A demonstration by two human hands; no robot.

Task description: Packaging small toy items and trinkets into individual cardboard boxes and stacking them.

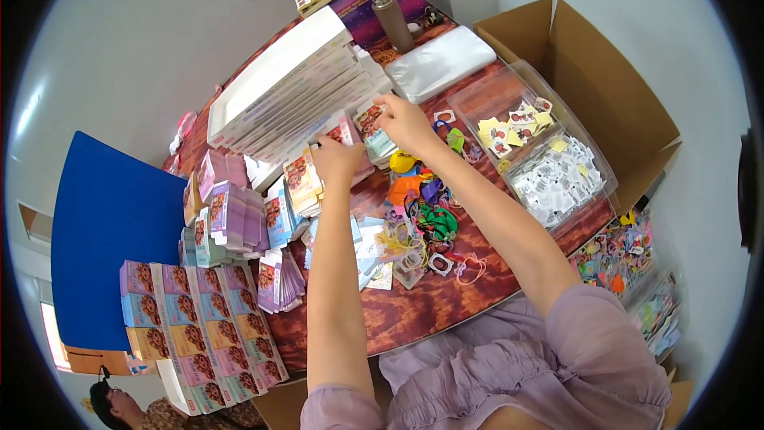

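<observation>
My left hand [336, 161] is curled over a stack of pink printed packets [344, 130], thumb at its right side. Beside it stands a stack of yellow-orange printed packets [301, 181]. My right hand [404, 125] has its fingers bent against the right edge of a stack of green printed packets [371, 129]; some fingertips are hidden. Blue packets [276, 213] and purple packets [239, 219] stand in bundles further left. Below my hands lies a loose heap of coloured trinkets and bands [426, 219], with pale cards [368, 247] next to it.
Long white boxes [290, 87] are stacked behind my hands. At the right, a clear tray [611, 183] holds stickers and small white slips, beside an open carton [629, 84]. Clear plastic bags [440, 64] and a bottle [391, 22] stand behind. Packed display boxes [199, 334] fill the lower left.
</observation>
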